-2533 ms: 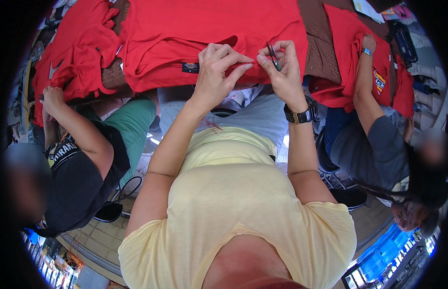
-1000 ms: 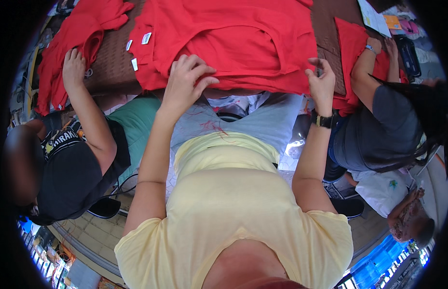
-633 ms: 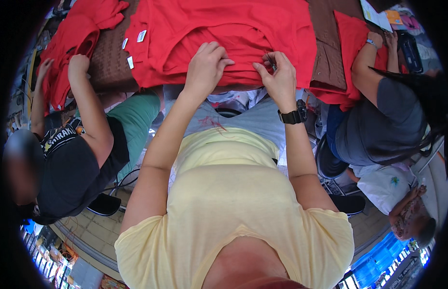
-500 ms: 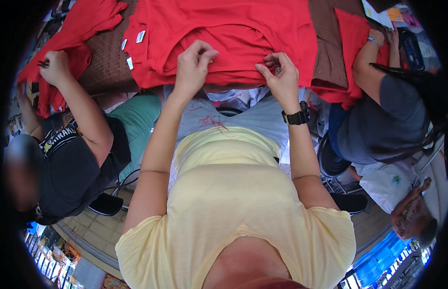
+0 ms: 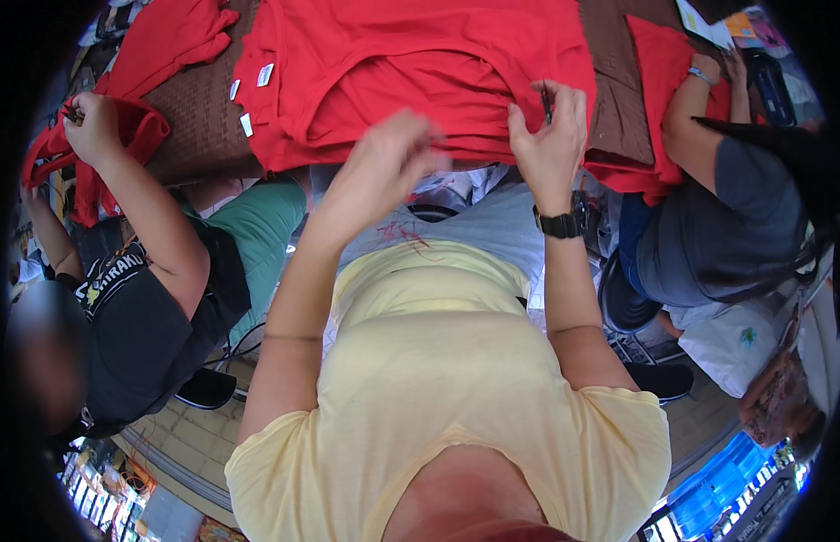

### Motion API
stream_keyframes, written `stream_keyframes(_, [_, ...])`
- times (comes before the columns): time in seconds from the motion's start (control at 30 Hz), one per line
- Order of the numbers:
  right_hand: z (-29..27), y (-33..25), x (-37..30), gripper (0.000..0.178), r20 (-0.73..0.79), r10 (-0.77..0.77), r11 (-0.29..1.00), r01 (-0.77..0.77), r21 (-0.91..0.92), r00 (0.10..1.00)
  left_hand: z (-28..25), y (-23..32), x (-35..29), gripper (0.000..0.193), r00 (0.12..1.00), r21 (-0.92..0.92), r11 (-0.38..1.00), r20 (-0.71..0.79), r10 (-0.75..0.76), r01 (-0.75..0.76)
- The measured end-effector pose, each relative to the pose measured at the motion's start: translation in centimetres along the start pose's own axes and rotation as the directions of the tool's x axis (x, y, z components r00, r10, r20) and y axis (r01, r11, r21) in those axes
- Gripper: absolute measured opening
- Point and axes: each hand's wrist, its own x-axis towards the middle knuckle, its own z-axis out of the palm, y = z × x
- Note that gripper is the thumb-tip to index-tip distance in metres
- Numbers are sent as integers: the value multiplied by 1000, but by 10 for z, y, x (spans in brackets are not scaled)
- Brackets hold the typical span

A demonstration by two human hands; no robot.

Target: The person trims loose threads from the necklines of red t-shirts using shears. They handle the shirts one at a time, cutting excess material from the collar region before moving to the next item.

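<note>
A red garment with a wide curved neckline lies spread in front of me, layered with others; small white labels show at its left edge. My left hand, smeared by motion, hovers over the garment's near edge and my lap; its fingers cannot be made out. In my right hand is a pair of small dark metal snips, partly hidden by the fingers. Thumb and forefinger of that hand stand apart above the garment's right side. Red thread scraps lie on my lap.
Brown woven cloth covers the table. At left, a person in black handles red fabric. On the right sits another person in dark clothes, arms over more red fabric. A dark case lies beyond.
My left hand has swung down and right, toward me. The right hand has shifted slightly right, its thumb and forefinger wider apart. The person at left has moved their raised hand slightly left.
</note>
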Motion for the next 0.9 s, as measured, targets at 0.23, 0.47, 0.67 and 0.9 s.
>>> stream_keyframes(0.23, [5,31,29,29,46,105,990,-100,-103,993,54,-43,103,21,905,79,971,-352,240,-227])
stream_keyframes(0.47, [12,52,27,15,115,330,763,-337,552,937,55,-55,110,12,926,-463,871,-376,-24,-165])
stream_keyframes(0.67, [9,31,17,10,187,455,539,-437,720,870,37,-37,79,11,918,-804,574,-333,-217,-157])
stream_keyframes(0.9, [-1,41,11,11,152,411,556,-379,740,899,-22,-23,24,11,742,-568,734,657,132,373])
